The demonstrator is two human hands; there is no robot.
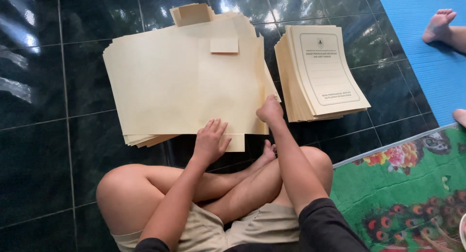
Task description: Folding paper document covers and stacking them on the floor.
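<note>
A pile of large cream paper sheets (179,82) lies unfolded on the dark tiled floor in front of my crossed legs. My left hand (209,139) rests flat on the near edge of the top sheet, fingers spread over a small flap. My right hand (270,109) pinches the sheet's right near corner. To the right stands a neat stack of folded cream folders (320,70) with a printed frame on the top one.
A blue mat (427,19) lies at the far right with another person's bare foot (439,24) on it. A green patterned mat (412,194) covers the floor near right. Glossy dark tiles (43,135) extend to the left.
</note>
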